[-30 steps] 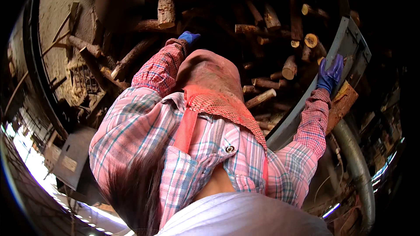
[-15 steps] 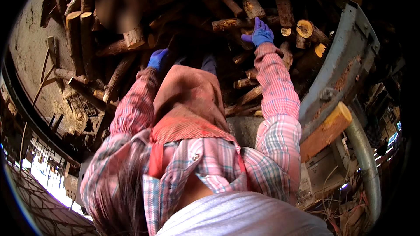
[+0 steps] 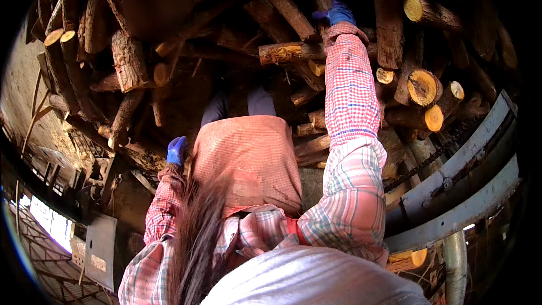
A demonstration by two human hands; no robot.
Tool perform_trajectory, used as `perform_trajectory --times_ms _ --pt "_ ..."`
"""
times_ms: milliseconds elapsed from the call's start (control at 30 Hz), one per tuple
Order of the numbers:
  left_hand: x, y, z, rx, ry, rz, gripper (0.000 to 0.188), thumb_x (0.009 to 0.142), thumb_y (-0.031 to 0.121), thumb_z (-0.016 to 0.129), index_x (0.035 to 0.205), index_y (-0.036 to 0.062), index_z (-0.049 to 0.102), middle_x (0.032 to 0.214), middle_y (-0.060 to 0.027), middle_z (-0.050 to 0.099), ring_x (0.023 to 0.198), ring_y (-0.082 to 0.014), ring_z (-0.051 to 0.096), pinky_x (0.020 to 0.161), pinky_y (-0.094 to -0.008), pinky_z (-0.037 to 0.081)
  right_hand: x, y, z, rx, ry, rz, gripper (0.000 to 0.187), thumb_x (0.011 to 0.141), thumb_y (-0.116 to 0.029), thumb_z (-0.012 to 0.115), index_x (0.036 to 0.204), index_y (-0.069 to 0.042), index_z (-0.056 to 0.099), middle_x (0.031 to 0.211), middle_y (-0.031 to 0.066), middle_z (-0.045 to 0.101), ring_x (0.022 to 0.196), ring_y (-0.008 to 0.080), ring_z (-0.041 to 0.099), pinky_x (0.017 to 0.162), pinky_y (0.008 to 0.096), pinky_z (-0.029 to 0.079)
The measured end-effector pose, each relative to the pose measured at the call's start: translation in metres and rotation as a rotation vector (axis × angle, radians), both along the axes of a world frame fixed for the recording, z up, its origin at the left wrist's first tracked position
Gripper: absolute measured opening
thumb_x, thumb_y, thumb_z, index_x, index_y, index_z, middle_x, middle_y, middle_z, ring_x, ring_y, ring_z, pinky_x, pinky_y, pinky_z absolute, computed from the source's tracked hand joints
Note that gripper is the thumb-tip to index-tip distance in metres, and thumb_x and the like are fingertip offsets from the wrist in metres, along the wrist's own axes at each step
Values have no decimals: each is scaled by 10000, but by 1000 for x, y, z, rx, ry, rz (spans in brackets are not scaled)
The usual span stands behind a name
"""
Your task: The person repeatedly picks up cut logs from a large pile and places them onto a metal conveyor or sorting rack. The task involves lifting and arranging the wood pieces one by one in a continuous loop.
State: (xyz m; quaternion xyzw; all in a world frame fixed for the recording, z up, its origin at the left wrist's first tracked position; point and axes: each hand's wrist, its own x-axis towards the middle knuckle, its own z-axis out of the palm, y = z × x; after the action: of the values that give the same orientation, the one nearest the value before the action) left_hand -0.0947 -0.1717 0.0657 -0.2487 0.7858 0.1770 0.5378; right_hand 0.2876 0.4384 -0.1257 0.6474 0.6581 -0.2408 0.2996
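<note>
My right hand [image 3: 339, 12], in a blue-purple glove, reaches far forward to a thick upright log [image 3: 323, 1] in the woodpile. Thumb and fingers are apart; contact with the log is hard to make out in the shade. Just below that hand lies a log with a split orange end [image 3: 293, 52]. Beside my apron [image 3: 248, 161] hangs my left hand [image 3: 176, 150], gloved in the same blue, with loosely stretched fingers and nothing visible in them. A short rough-barked log [image 3: 129, 61] leans in the pile beyond it.
Cut logs [image 3: 424, 87] with pale round ends crowd the right. More logs [image 3: 59, 38] lean at the far left by a wall [image 3: 17, 87]. A curved grey metal frame [image 3: 460, 220] stands close on my right, above a metal pipe [image 3: 455, 262].
My right hand has moved farther forward, up to the upright log. The left hand has dropped back toward my side. The view has shifted, bringing the metal frame lower.
</note>
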Motion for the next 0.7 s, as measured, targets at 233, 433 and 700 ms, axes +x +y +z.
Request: perform_trajectory --times_ms 233,433,700 --pt "32 10 36 251 -106 119 172 956 188 641 1081 72 662 844 -29 649 708 -137 606 600 -283 498 29 -60 26 -248 311 -294 1330 599 -488 938 1572 -35 152 1472 241 458 1348 337 483 1126 472 405" --pt "35 108 71 498 -267 -235 311 973 268 606 1187 47 649 1029 -76 681 908 -179 634 807 -324 517 68 -178 221 -572 923 -868 660 831 -141 810 1380 39 491 1228 130 654 1099 265 653 1007 401 533" --pt "150 258 177 461 -650 -69 827 789 707 685 1291 53 617 1056 -153 693 939 -298 637 896 -458 489 0 -400 426 -455 1301 -1415 642 787 -315 840 1269 27 589 1130 113 685 986 244 686 928 403 561"
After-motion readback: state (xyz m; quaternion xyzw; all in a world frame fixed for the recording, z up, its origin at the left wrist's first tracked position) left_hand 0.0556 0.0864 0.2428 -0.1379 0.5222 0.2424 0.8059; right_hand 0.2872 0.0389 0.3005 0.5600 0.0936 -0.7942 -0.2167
